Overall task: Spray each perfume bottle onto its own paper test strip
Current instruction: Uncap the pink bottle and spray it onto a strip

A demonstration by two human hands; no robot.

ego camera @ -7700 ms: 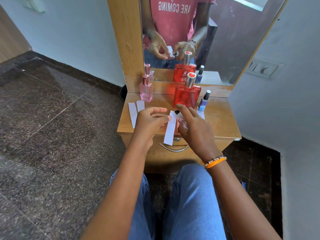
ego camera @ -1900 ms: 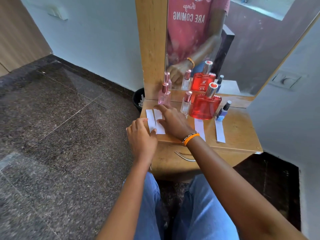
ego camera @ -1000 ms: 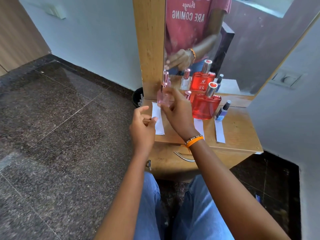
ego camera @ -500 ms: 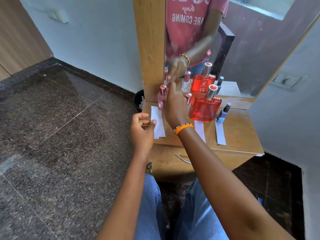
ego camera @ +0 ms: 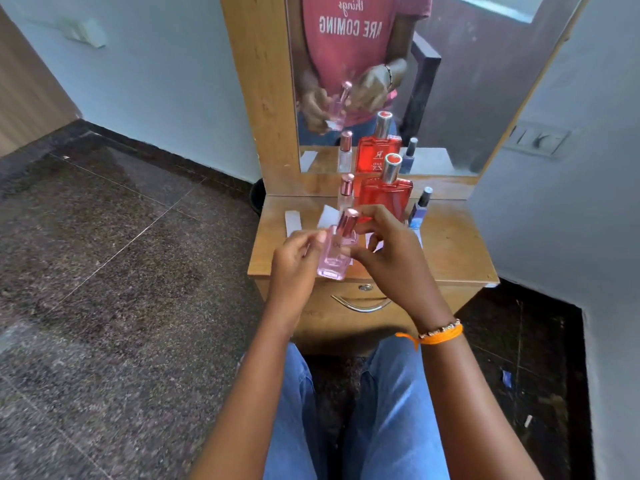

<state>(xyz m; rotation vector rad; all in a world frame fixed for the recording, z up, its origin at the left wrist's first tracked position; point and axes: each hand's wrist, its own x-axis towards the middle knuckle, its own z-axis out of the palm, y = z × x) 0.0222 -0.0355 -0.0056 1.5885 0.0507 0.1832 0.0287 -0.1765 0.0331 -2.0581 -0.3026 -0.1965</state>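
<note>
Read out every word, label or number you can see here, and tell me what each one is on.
"ARE COMING", mirrored: red shirt in the mirror; the script line above it is too blurred.
"R" and "RED ZX", reversed: red bottle's reflection.
Pink bottle, held by left hand and right hand: lettering too blurred to read.

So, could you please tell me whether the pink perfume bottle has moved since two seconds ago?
Yes. The pink perfume bottle left its spot by the mirror frame and is now lifted toward the person, over the table's front edge, between both hands.
</note>
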